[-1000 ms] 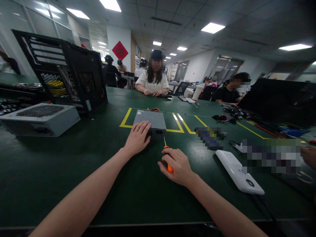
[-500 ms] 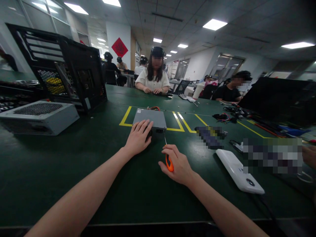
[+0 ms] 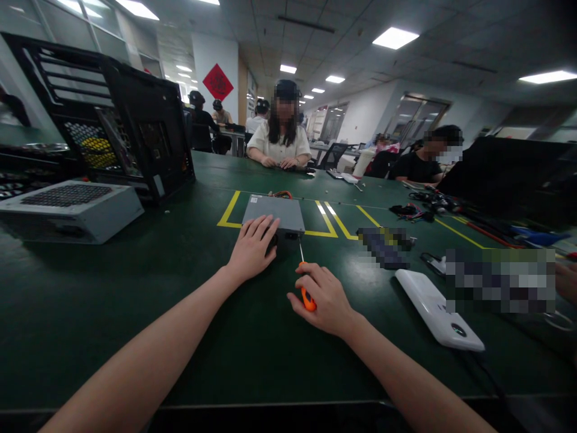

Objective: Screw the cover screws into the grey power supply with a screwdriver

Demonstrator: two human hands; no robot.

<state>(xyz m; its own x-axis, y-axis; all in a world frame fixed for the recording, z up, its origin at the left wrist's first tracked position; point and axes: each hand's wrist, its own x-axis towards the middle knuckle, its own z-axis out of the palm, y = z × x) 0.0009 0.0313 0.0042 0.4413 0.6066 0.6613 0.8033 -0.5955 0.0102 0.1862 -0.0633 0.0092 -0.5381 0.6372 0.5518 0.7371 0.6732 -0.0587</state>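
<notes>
A grey computer power supply (image 3: 274,210) lies within yellow tape lines on the green table. My left hand (image 3: 252,248) grips its near left edge, fingers over the top and thumb against the near side. In my right hand (image 3: 322,297) is a screwdriver (image 3: 308,300) with an orange handle, the fingers closed round it. Its thin shaft points away from me, and the tip meets the near face by the right corner, beside the black socket. Whether the tip sits in a screw is too small to tell. Colored wires (image 3: 282,194) stick out behind the unit.
A black computer case (image 3: 155,135) and a second power supply (image 3: 85,210) stand at the left. At the right are a white device (image 3: 435,307), a cable bundle (image 3: 408,213) and a dark monitor (image 3: 509,174). A person (image 3: 279,138) sits opposite.
The view has tilted slightly. My right hand and the orange handle have shifted or turned a little, with the tip still at the power supply's near face. My left hand stays in place.
</notes>
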